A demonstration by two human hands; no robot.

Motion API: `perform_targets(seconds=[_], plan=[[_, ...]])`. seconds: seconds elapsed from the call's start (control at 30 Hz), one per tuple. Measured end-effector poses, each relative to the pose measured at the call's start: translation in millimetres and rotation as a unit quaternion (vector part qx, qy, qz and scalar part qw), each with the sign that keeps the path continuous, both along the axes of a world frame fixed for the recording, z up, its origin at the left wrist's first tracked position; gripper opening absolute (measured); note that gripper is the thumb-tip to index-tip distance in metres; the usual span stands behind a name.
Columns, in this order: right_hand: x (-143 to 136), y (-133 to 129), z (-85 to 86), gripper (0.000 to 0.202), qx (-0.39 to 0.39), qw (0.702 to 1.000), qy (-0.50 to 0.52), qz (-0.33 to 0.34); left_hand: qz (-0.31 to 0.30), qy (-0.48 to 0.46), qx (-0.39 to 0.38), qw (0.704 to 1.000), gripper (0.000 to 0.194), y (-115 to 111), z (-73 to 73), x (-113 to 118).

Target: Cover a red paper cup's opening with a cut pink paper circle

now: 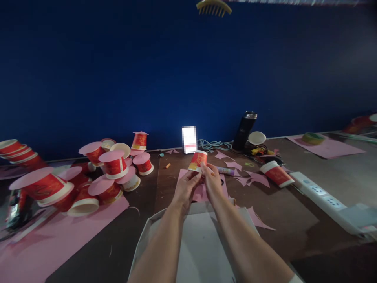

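A red and gold paper cup (198, 158) is held up in front of me, its wide white rim turned down. Around its lower left side close the fingers of my left hand (185, 189). My right hand (211, 180) grips the same cup from the right, thumb near its side. Beneath both hands lies a sheet of pink paper (200, 194). Close by on the right is a purple-ended tube (226, 171), partly hidden by my right hand. A white box or board (203, 236) sits under my forearms.
Several red cups with pink paper discs (113, 163) crowd the left, above a large pink sheet (73, 239). Pink scraps (257, 179), a black flask (246, 129), a tipped cup (277, 173) and a white power strip (318, 192) lie right. A lit screen (189, 138) stands behind.
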State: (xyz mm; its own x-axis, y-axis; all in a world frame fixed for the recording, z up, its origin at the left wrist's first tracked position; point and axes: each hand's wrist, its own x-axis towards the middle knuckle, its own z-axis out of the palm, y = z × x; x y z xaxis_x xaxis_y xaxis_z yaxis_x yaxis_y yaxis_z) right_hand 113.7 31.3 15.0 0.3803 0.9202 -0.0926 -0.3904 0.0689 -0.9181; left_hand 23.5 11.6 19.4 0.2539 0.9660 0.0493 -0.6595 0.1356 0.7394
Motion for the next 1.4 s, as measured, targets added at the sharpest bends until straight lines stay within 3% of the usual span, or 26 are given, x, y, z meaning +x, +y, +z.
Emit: perform_targets(seconds=[0.17, 0.37, 0.43, 0.57, 0.67, 0.93, 1.4], plan=[[-7.3, -5.2, 3.7, 0.049, 0.008, 0.999, -0.049, 0.004, 0.032, 0.036, -0.008, 0.999, 0.029, 2.4, -8.1, 1.3], [-7.7, -2.5, -2.2, 0.047, 0.015, 0.994, -0.111, 0.002, 0.039, -0.018, -0.03, 0.999, 0.023, 3.5, -7.1, 1.6], [-5.0, -0.4, -4.5, 0.046, 0.021, 0.989, -0.143, -0.027, 0.06, -0.033, -0.054, 0.996, 0.022, 4.6, -5.4, 0.0], [-0.8, -2.1, -1.8, 0.044, 0.117, 0.969, -0.182, -0.117, 0.137, -0.079, -0.12, 0.98, 0.013, 8.8, -4.3, -5.4], [-2.8, -10.1, 4.8, 0.038, 0.18, 0.953, -0.221, -0.103, 0.167, -0.11, -0.125, 0.972, 0.008, 11.4, -4.6, -7.5], [-12.6, -29.4, 13.8, 0.024, 0.245, 0.876, -0.415, -0.017, 0.139, -0.106, -0.065, 0.982, 0.012, 8.2, 1.7, -4.9], [-12.2, -29.0, 13.6, 0.031, 0.187, 0.86, -0.471, -0.067, 0.131, -0.095, -0.067, 0.985, 0.014, 11.6, -3.2, -4.6]])
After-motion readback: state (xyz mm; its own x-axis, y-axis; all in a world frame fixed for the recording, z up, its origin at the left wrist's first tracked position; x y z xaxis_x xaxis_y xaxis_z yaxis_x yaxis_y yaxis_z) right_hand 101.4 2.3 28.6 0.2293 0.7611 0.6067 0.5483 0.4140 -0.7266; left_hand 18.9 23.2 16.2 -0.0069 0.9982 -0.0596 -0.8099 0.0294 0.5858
